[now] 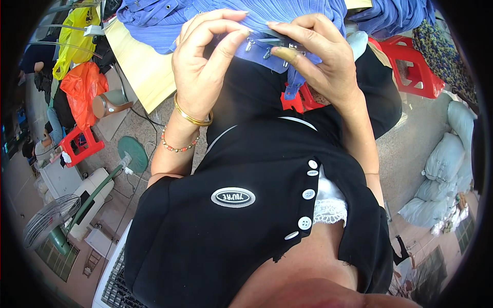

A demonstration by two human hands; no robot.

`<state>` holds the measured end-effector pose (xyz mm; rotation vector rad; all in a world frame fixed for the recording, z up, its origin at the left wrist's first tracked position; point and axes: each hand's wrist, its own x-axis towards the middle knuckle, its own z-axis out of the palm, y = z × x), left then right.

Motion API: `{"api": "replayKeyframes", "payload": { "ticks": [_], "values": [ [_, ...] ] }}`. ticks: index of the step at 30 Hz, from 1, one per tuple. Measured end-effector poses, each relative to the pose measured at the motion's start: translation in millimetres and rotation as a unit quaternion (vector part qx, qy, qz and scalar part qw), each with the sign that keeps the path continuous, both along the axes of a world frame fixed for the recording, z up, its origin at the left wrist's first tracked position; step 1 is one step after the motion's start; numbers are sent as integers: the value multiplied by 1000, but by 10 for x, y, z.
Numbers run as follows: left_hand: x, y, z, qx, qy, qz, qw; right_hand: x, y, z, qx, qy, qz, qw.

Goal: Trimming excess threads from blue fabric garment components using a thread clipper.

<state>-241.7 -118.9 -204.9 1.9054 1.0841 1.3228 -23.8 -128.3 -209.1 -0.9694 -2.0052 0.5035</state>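
Blue pleated fabric [226, 19] lies across the far side of my lap, with several small metal pins or clips [250, 45] on its near edge. Over that edge my left hand [208, 61] is closed, thumb and forefinger pinched together; whatever sits between the tips is too small to make out. My right hand [328, 64] grips small thread snips [272, 40], their blades pointing toward the left fingertips. A yellowish covering wraps the right thumb. From the fabric a narrow blue strap with snaps [292, 86] hangs between my knees.
A pale wooden board [141, 64] is under the fabric at left. Red plastic stools [411, 64] stand right and left, with another below the strap. Yellow [74, 38] and orange bags [86, 92] hang at left, near a green-stemmed fan [54, 218]. Pale sacks [444, 164] are piled right.
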Motion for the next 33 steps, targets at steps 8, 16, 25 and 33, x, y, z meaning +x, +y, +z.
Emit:
{"api": "replayKeyframes", "payload": {
  "ticks": [8, 16, 25, 33],
  "values": [
    [16, 14, -15, -21, -26, -3, 999, -74, 33, -17, 23, -15, -1, 1000],
    [5, -13, 16, -69, -48, -19, 996, -140, 72, 79, 34, -4, 24, 999],
    [-16, 122, -161, 65, 53, 73, 994, -61, 79, 24, 7, 13, 4, 1000],
    [-273, 385, -487, 37, -72, 57, 995, 137, 16, -143, -96, 109, -70, 987]
  ]
}}
